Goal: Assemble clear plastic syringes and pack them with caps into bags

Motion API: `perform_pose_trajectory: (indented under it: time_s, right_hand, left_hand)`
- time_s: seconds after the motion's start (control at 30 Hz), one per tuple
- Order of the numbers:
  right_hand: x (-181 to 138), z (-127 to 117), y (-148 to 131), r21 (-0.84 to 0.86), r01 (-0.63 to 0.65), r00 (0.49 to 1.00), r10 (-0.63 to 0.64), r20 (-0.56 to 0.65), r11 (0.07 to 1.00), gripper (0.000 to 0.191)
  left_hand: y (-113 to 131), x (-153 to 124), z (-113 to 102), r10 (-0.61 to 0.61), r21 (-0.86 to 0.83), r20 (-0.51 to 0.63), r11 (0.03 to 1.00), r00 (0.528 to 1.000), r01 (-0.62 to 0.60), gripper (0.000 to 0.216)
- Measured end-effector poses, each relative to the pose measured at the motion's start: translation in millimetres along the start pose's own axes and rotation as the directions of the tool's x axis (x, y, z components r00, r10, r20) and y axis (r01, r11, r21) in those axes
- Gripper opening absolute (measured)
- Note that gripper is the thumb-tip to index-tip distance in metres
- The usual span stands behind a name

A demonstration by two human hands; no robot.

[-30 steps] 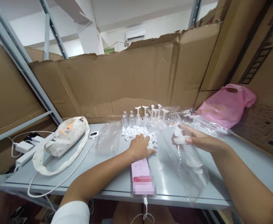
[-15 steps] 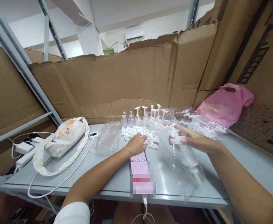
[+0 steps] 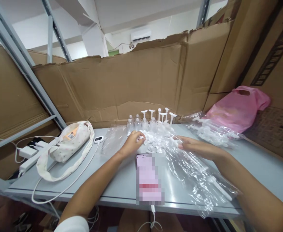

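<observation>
My left hand (image 3: 133, 143) is over the near left part of a pile of small white plastic pieces (image 3: 151, 146), its fingers curled in a pinch on one white piece (image 3: 140, 138). On the right, my right hand (image 3: 193, 146) has its thumb and fingers closed on a crinkled clear plastic bag (image 3: 180, 166), near a white part showing at the fingertips. The bag stretches toward the table's front edge. A white pump piece (image 3: 220, 189) with a long stem shows through its lower end; the bottle's outline is hard to make out under the glare.
Clear bottles (image 3: 137, 124) and several white pump heads (image 3: 151, 112) stand at the back. A phone (image 3: 148, 177) lies in front, its cable over the edge. Bagged pumps (image 3: 209, 132) and a pink bag (image 3: 238, 108) are right; a cloth bag (image 3: 75, 141) and flat plastic bags (image 3: 114, 140) are left.
My left hand has lifted and shifted left from the pile's front with a white piece. The bag in my right hand has swung out to the right and spread over the table.
</observation>
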State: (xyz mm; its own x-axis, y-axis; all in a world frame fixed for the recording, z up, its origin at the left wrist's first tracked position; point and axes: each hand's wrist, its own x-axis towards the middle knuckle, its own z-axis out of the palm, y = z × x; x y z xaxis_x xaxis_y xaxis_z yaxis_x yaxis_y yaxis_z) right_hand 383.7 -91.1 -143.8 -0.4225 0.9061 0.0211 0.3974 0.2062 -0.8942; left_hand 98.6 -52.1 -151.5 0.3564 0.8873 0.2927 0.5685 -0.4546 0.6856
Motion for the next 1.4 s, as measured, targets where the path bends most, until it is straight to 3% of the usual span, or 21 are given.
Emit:
perform_pose_trajectory:
  time_s: [0.1, 0.17, 0.33, 0.67, 0.77, 0.87, 0.93, 1.2, 1.4]
  right_hand:
    - [2.8, 5.4, -0.2, 0.003, 0.0, 0.999, 0.0, 0.054, 1.0, 0.058]
    - [3.6, 11.4, -2.5, 0.018, 0.033, 0.992, -0.035, 0.12, 0.999, 0.056]
    - [4.1, 30.3, -13.6, 0.058, 0.152, 0.948, -0.162, 0.275, 0.987, 0.051]
    - [6.5, 41.9, -13.9, 0.021, 0.128, 0.925, -0.127, 0.359, 0.992, 0.054]
    - [7.6, 41.9, -13.5, 0.019, 0.093, 0.921, -0.093, 0.379, 0.995, 0.059]
    - [10.4, 42.2, -11.4, 0.033, 0.047, 0.906, -0.057, 0.419, 0.998, 0.068]
    - [12.2, 42.8, -9.1, 0.05, 0.027, 0.899, -0.047, 0.435, 0.998, 0.073]
    - [12.7, 44.7, -5.3, 0.056, 0.007, 0.895, -0.031, 0.446, 0.998, 0.079]
    - [11.5, 43.1, -6.6, 0.047, 0.013, 0.898, -0.033, 0.44, 0.999, 0.079]
  left_hand:
    - [9.6, -3.5, -10.5, -0.037, -0.357, 0.003, 0.934, 0.999, 0.036, 0.022]
    - [16.0, -4.3, -12.3, -0.053, -0.453, -0.005, 0.891, 0.999, 0.045, 0.024]
    - [19.2, -2.8, -3.7, -0.023, -0.359, -0.087, 0.933, 0.996, -0.01, 0.018]
    - [4.8, -9.9, 5.8, 0.099, -0.149, -0.068, 0.983, 0.993, -0.108, 0.008]
    - [2.3, -8.4, 8.1, 0.046, -0.301, -0.001, 0.952, 0.999, -0.044, 0.008]
    - [2.4, -7.7, 7.4, -0.024, -0.535, 0.102, 0.842, 0.994, 0.076, 0.017]
    - [4.9, -8.3, 5.6, -0.031, -0.592, 0.13, 0.799, 0.991, 0.103, 0.022]
    - [10.5, -9.9, 6.5, -0.01, -0.529, 0.056, 0.848, 0.998, 0.038, 0.017]
    - [9.9, -14.2, -3.4, 0.052, -0.506, 0.2, 0.861, 0.978, 0.058, 0.016]
